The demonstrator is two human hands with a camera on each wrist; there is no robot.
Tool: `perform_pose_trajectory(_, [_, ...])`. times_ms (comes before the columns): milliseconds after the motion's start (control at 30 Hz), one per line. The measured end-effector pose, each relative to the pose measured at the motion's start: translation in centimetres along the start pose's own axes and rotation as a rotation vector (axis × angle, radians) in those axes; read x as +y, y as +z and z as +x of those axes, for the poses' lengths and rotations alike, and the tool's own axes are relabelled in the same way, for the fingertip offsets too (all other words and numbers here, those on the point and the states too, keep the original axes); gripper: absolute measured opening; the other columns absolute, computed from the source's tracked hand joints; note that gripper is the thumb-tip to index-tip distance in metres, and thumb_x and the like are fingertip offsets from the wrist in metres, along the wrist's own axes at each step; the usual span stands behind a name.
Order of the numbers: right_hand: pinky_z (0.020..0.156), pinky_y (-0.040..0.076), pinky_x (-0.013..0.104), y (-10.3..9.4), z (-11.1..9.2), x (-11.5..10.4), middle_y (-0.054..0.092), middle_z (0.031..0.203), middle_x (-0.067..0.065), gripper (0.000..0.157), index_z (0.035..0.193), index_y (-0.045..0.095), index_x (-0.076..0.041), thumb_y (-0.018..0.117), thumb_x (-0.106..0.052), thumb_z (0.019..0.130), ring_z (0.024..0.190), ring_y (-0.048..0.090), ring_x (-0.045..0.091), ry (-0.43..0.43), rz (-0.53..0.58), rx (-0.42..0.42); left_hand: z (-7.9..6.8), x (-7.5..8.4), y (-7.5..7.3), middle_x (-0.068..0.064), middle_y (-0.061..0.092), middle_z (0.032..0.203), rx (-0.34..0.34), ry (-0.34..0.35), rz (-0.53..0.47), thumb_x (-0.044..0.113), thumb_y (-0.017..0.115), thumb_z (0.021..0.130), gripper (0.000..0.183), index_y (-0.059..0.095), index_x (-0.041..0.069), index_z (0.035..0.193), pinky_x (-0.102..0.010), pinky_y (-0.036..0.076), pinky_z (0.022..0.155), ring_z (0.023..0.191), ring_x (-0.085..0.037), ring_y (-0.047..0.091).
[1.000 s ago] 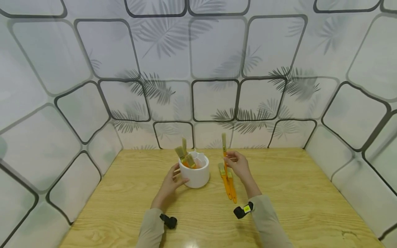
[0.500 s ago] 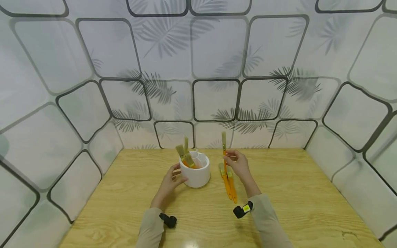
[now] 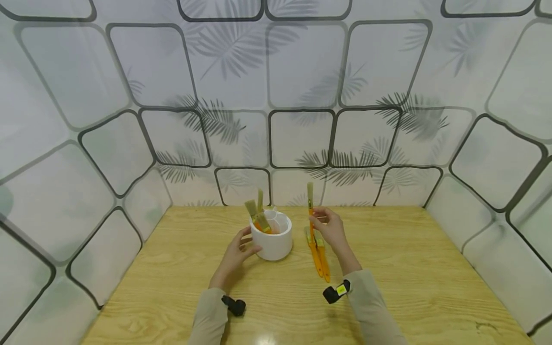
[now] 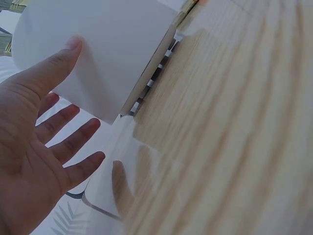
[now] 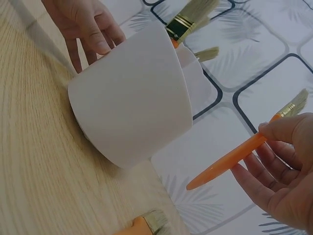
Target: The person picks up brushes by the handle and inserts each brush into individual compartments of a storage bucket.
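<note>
In right hand (image 5: 288, 176), orange-handled brush (image 5: 244, 148), pale bristles (image 5: 298, 102), apparently gold ferrule (image 5: 283, 112).

Wood-grain table (image 3: 168, 278), pale backdrop (image 3: 302, 62) on 3 sides with rounded outlines (image 3: 300, 110) and grey fronds (image 3: 221, 120)

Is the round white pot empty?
Not empty: three orange-handled, pale-bristled brushes lean inside the round white pot, bristles up.

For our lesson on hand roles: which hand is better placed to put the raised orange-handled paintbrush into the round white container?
Probably the right hand: it grips the raised orange-handled paintbrush, bristles up, beside the round white container. The left hand touches the container's opposite side and could steady it.
</note>
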State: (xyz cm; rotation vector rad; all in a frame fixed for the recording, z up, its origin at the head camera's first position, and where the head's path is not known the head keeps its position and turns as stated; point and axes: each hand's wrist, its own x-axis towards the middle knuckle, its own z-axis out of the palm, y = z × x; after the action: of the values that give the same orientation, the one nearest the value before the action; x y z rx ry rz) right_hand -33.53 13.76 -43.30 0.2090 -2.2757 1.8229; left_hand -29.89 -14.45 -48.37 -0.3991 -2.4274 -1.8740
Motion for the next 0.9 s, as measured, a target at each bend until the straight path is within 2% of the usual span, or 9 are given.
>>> perform_pose_trajectory(133, [0.071, 0.058, 0.028, 0.1, 0.1, 0.2, 0.059, 0.103, 0.022, 0.028, 0.112, 0.06, 0.004, 0.065, -0.008, 0.087, 0.084, 0.06, 0.02, -0.003, -0.002, -0.006, 0.1, 0.0, -0.1, -0.02, 0.035, 0.144, -0.035, -0.023, -0.004, 0.009, 0.069, 0.083, 0.069, 0.033, 0.006, 0.142, -0.059, 0.033, 0.103, 0.125, -0.043, 0.041])
perform_pose_trajectory(367, [0.072, 0.057, 0.026, 0.3, 0.1, 0.0, 0.059, 0.107, 0.022, 0.03, 0.113, 0.059, 0.003, 0.065, -0.01, 0.087, 0.091, 0.06, 0.028, -0.008, 0.012, -0.029, 0.2, -0.1, -0.2, -0.018, 0.033, 0.146, -0.049, -0.036, 0.01, 0.01, 0.068, 0.084, 0.071, 0.03, 0.008, 0.144, -0.057, 0.039, 0.1, 0.126, -0.043, 0.04])
perform_pose_trajectory(600, [0.072, 0.057, 0.025, 0.4, -1.3, -3.3, 0.058, 0.107, 0.026, 0.029, 0.113, 0.057, 0.009, 0.062, -0.003, 0.087, 0.095, 0.058, 0.036, -0.021, 0.013, -0.049, 0.2, -0.1, -0.1, -0.018, 0.033, 0.146, -0.043, -0.033, 0.012, 0.011, 0.069, 0.084, 0.071, 0.031, 0.008, 0.144, -0.058, 0.037, 0.1, 0.126, -0.043, 0.04])
perform_pose_trajectory(900, [0.081, 0.054, 0.048, 0.4, -1.4, -3.3, 0.057, 0.108, 0.026, 0.029, 0.115, 0.056, 0.008, 0.061, -0.004, 0.089, 0.097, 0.058, 0.038, -0.081, 0.013, -0.093, 0.2, 0.0, 0.0, -0.019, 0.033, 0.146, -0.042, -0.025, 0.015, 0.012, 0.069, 0.084, 0.07, 0.031, 0.005, 0.143, -0.059, 0.03, 0.105, 0.126, -0.042, 0.04])
